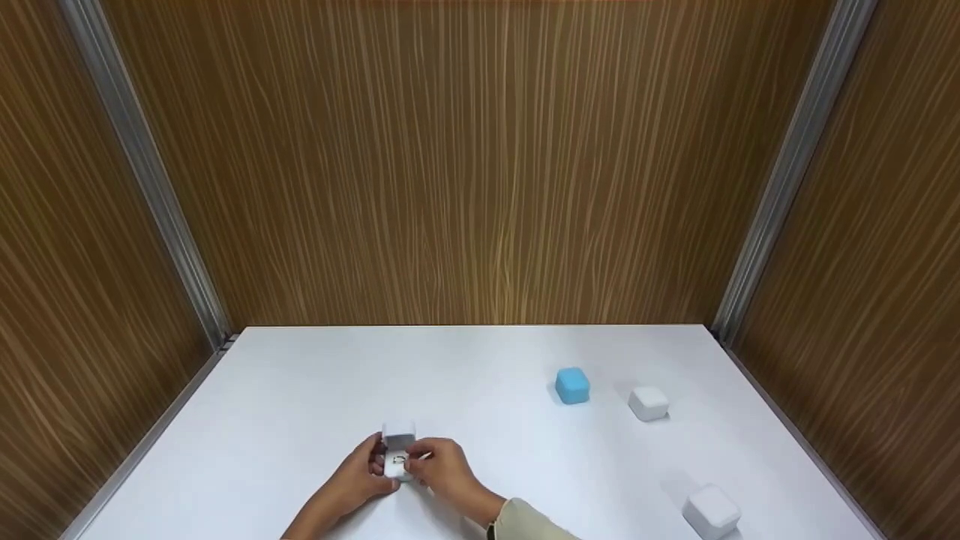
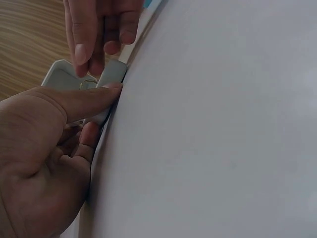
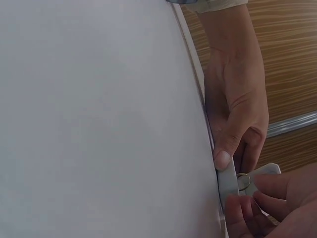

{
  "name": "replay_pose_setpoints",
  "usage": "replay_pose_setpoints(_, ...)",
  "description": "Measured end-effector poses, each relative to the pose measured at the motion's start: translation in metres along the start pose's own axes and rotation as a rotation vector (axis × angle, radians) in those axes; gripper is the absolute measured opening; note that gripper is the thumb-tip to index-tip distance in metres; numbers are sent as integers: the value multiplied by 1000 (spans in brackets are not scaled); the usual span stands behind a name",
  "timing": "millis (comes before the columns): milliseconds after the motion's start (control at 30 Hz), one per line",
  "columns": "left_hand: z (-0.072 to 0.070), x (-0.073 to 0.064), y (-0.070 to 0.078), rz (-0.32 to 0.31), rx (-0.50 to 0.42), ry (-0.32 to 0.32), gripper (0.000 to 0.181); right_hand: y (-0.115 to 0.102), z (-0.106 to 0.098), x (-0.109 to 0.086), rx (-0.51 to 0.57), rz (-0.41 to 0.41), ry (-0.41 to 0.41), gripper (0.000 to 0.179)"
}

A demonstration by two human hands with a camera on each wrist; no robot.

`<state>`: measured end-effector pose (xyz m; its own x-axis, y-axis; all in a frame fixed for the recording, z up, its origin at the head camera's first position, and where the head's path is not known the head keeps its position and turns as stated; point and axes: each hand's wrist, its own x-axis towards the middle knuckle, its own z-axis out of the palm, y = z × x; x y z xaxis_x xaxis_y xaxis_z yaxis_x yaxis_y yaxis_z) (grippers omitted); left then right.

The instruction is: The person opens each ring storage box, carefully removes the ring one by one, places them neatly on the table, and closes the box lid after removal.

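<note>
A small white ring box (image 1: 399,435) stands with its lid raised near the front of the table. My left hand (image 1: 358,474) grips the box's base, thumb on the near side and fingers round the far side. Inside the box stands a thin gold-coloured ring (image 3: 243,174). My right hand (image 1: 448,471) is at the right of the box, fingertips right beside the ring and over the box's edge. In the left wrist view the right fingers (image 2: 82,49) point down, loosely extended, close above the ring.
To the right on the white table (image 1: 300,390) are a blue rounded box (image 1: 573,385), a white box (image 1: 649,403) behind right, and another white box (image 1: 712,512) near the front right. Wood-grain panels (image 1: 480,165) with metal corner posts enclose the table's back and sides.
</note>
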<state>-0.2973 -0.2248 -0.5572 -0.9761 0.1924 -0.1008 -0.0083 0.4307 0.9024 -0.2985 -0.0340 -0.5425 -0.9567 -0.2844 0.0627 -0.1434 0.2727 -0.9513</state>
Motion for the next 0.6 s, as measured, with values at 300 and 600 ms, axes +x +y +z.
replay_pose_setpoints(300, 2, 0, -1, -41, -17, 11, 99, 1, 9, 2, -56, -52, 34, 15)
replay_pose_setpoints(600, 0, 0, 2, -38, 8, 25, 98, 3, 12, 6, -132, -171, 117, 14)
